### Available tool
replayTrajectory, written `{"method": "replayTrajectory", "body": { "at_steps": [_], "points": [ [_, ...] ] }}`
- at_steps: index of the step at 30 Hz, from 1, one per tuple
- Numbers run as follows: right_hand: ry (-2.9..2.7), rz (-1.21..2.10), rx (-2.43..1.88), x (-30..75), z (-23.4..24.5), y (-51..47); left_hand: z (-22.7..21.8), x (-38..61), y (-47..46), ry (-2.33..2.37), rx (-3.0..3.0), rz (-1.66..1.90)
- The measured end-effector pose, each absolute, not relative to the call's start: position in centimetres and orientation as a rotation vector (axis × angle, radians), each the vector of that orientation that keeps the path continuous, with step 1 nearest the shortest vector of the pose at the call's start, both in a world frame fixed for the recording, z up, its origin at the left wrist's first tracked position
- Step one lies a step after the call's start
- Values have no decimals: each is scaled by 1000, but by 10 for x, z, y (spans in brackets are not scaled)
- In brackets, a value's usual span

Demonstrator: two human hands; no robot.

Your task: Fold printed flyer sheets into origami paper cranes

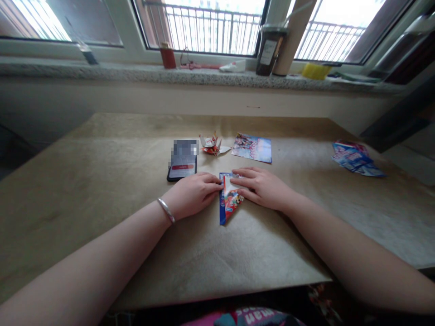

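A folded piece of printed paper (222, 210), blue along its left strip with a red and white patterned flap, lies on the table before me and narrows to a point toward me. My left hand (195, 192), with a silver bangle at the wrist, touches its left edge; the fingers are close together and their tips partly hidden. Across its upper right part rests my right hand (261, 186), fingers stretched out and spread, pressing the paper flat. Just beyond sits a folded paper figure (212, 146) in red and white with pointed tips.
A phone (183, 164) lies left of the paper figure, its screen partly blurred. To the figure's right is a printed sheet (252, 148). Several blue and red printed papers (356, 159) overlap at the table's right. Behind the table (84, 190), a granite windowsill (210, 78) carries a dark jar (269, 50).
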State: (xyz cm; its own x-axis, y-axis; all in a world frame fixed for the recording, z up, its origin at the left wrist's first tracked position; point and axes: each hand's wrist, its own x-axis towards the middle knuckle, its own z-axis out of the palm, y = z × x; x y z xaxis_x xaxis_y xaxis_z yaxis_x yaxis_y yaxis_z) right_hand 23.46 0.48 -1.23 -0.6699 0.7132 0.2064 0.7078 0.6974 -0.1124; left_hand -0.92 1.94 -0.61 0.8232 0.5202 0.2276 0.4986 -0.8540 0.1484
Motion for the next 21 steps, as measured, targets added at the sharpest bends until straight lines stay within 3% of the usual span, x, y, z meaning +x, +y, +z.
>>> {"method": "replayTrajectory", "body": {
  "at_steps": [21],
  "points": [
    [-2637,32,-1168,232,-18,10,1,-13,17,771,2987,350]
  ]
}}
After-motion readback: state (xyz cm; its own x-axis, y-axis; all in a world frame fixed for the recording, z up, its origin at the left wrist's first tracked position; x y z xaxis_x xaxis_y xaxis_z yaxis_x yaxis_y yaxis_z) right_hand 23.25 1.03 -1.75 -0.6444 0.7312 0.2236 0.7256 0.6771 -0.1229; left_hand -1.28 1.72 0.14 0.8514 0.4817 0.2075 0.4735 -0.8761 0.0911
